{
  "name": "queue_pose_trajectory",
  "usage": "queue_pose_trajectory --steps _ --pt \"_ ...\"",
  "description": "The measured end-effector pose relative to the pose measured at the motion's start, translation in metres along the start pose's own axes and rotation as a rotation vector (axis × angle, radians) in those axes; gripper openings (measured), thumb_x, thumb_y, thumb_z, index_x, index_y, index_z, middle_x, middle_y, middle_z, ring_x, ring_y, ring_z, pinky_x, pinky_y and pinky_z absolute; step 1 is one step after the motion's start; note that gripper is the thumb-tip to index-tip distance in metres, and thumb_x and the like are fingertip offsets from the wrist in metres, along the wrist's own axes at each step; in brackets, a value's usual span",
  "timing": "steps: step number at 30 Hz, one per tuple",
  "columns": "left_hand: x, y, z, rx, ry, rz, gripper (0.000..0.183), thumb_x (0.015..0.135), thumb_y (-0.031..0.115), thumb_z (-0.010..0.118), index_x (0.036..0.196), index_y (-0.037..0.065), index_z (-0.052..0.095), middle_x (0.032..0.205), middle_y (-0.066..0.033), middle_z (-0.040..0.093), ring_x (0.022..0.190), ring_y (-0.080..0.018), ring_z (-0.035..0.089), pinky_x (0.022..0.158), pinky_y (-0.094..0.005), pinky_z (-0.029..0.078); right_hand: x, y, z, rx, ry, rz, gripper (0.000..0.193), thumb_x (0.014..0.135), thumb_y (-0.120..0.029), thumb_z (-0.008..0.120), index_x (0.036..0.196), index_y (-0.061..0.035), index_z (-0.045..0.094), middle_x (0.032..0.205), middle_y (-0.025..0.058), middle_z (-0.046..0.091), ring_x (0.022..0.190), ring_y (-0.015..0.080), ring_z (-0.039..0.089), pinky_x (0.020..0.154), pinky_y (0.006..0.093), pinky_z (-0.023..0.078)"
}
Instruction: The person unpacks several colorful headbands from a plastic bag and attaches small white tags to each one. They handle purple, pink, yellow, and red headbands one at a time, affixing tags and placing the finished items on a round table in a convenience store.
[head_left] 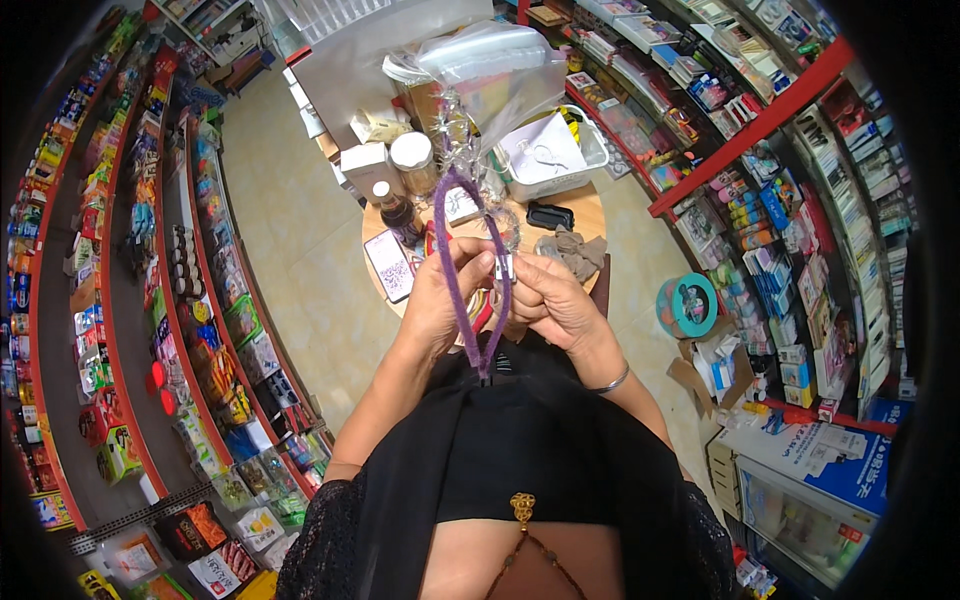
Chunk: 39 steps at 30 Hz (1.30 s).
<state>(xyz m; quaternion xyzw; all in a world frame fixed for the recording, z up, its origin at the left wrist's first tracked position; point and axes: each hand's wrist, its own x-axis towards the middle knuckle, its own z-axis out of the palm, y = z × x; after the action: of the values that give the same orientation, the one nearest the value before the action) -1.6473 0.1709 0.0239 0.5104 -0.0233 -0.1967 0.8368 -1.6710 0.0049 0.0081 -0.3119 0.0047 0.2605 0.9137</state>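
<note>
A long loop of fuzzy purple cord, like a chenille stem, stands up between my hands in front of my chest. My left hand is closed with its thumb pressed toward the loop's right strand. On that same strand, my right hand pinches beside a small white and silver piece. Whether this piece is fixed to the cord cannot be made out. The loop's lower ends come together near my black top. Behind the loop, shiny silver tinsel-like strands rise from the round wooden table.
On the table are a dark bottle, a white-lidded jar, a white card with a purple code, a black tray, brown cloth and a white basket. Stocked shelves line both sides. A teal-lidded tub stands at right.
</note>
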Motion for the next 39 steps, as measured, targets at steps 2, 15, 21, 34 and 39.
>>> queue_pose_trajectory --steps 2,15,21,34,39 --pt "-0.001 0.003 0.001 0.003 0.019 0.011 0.016 0.09 0.007 0.06 0.102 -0.003 0.06 0.088 -0.0041 0.061 0.081 -0.0104 0.056 0.073 -0.0238 0.047 0.001 0.0 0.0 0.007 -0.008 0.005 0.019 0.098 -0.024 0.05 0.09 -0.0071 0.049 0.053 -0.0081 0.034 0.042 0.0023 0.027 0.04 0.0184 0.023" --pt "-0.008 0.001 -0.009 0.014 -0.052 0.039 0.02 0.087 0.005 0.062 0.106 -0.001 0.059 0.098 -0.0058 0.061 0.089 -0.0133 0.057 0.078 -0.0274 0.047 0.004 0.003 0.0 0.006 -0.028 0.031 0.02 0.097 -0.023 0.05 0.098 -0.0033 0.051 0.052 -0.0082 0.032 0.041 0.0021 0.027 0.039 0.018 0.022" --pt "-0.012 0.008 -0.003 -0.036 -0.047 0.008 0.024 0.087 0.001 0.061 0.111 0.0 0.057 0.104 -0.0066 0.061 0.095 -0.0127 0.058 0.083 -0.027 0.048 0.005 0.004 0.002 -0.006 -0.067 -0.004 0.026 0.097 -0.022 0.051 0.108 0.0009 0.056 0.052 -0.0081 0.032 0.041 0.0017 0.027 0.039 0.0175 0.02" --pt "-0.016 0.009 -0.004 -0.214 -0.043 -0.159 0.027 0.086 0.002 0.059 0.111 0.001 0.051 0.097 -0.0057 0.059 0.083 -0.013 0.06 0.074 -0.027 0.05 0.004 0.002 0.007 -0.098 -0.005 0.011 0.025 0.096 -0.018 0.053 0.109 0.0026 0.057 0.057 -0.0098 0.035 0.043 -0.0004 0.026 0.038 0.0174 0.018" --pt "-0.012 0.001 -0.009 -0.213 -0.056 -0.159 0.031 0.084 0.002 0.055 0.115 0.002 0.05 0.104 -0.0062 0.059 0.085 -0.0115 0.059 0.076 -0.0248 0.052 0.002 0.0 0.01 -0.133 0.004 0.0 0.021 0.096 -0.018 0.053 0.101 0.0017 0.058 0.059 -0.0095 0.036 0.045 -0.0006 0.026 0.04 0.0174 0.019"
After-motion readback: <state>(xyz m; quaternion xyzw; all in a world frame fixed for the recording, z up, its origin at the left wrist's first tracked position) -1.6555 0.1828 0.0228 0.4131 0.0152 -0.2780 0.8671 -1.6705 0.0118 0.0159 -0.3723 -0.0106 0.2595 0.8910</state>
